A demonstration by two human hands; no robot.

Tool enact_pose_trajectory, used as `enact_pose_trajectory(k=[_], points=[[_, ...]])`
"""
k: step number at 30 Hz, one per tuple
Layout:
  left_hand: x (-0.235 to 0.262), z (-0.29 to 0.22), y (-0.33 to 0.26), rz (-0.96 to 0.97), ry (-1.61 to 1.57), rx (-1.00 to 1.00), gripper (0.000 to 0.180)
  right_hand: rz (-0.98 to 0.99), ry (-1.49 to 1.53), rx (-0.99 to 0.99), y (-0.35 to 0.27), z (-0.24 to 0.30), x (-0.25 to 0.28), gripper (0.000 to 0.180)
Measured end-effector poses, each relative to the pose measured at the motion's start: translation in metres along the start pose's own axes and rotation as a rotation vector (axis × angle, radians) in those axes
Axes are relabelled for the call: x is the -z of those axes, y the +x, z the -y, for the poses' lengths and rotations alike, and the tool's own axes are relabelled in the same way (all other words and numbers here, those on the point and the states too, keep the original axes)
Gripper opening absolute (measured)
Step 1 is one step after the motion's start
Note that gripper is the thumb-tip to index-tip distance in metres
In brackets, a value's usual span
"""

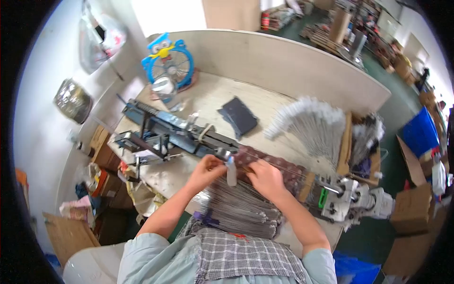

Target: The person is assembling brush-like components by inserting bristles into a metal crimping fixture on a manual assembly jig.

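Observation:
My left hand (211, 169) is closed in a pinch at the near side of a long dark metal bench machine (176, 132). A small pale, translucent strip (231, 173) stands at its fingertips; whether they grip it is too blurred to tell. My right hand (266, 178) has its thumb and fingers pressed together over a brown spotted pad (289, 174). What it pinches is too small to make out. Below both hands, close to my body, lies a thick bundle of thin grey wire-like strands (243, 208).
A fan of pale-tipped grey strands (314, 124) spreads at the back right, beside a cardboard box (345, 146) of more. A dark flat packet (238, 116) lies mid-table. A blue fan (170, 66) stands back left. A white-metal mechanism (352, 201) sits at the right end.

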State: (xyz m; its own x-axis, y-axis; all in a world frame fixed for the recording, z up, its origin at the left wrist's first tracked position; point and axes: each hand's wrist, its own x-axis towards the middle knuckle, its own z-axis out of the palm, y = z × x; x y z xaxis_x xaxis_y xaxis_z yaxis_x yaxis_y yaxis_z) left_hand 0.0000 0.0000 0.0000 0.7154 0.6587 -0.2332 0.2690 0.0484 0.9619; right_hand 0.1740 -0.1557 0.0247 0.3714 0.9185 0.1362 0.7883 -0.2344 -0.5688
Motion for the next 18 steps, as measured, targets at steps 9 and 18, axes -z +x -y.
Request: enact_pose_trajectory(k=[9, 18], points=[[0.111, 0.035, -0.028, -0.449, -0.883, 0.300, 0.024, -0.007, 0.071, 0.038, -0.005, 0.016, 0.024, 0.020], [0.094, 0.046, -0.015, -0.643, -0.906, 0.190, 0.013, -0.038, 0.037, 0.083, -0.015, 0.038, 0.053, 0.018]])
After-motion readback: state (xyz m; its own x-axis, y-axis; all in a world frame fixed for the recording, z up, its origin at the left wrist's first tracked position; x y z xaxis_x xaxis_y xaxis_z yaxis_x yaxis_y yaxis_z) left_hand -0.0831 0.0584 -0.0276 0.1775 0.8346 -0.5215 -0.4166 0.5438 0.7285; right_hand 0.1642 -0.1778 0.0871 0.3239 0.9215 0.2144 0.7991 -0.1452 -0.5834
